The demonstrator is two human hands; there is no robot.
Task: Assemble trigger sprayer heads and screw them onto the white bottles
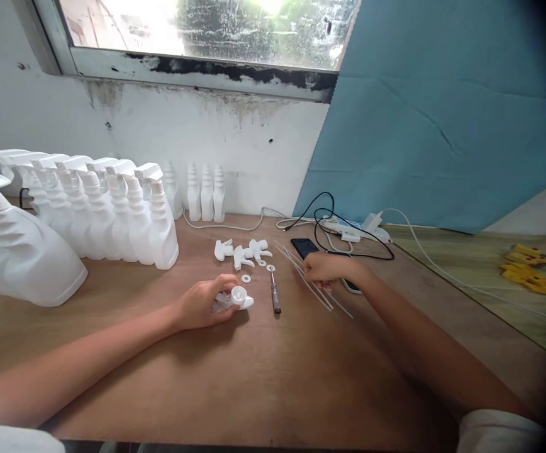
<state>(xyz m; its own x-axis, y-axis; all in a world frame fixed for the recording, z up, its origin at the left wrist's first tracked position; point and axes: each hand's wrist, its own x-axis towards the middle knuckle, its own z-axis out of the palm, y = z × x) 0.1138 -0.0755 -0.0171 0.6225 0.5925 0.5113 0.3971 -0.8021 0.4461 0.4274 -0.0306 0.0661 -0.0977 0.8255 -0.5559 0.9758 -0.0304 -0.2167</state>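
My left hand [211, 302] is closed around a white trigger spray head [239, 296], its round collar facing up. Over on the right, my right hand [323, 269] is at a few thin white dip tubes [317, 294] lying on the table, fingers pinched down at them; the fingertips are partly hidden. Between the hands lies a screwdriver [275, 297] with a dark handle, its tip at a small white washer [270, 268]. Another washer [246, 278] is nearer my left hand. Behind are several more spray heads [243, 257] in a loose group.
White spray bottles [126, 214] stand in a row at the left, a larger one [22, 245] closest. Three bottles without heads [206, 194] are by the wall. A phone [302, 246], black cable [329, 220] and power strip [377, 231] lie behind my right hand. Yellow pieces [537, 270] are far right.
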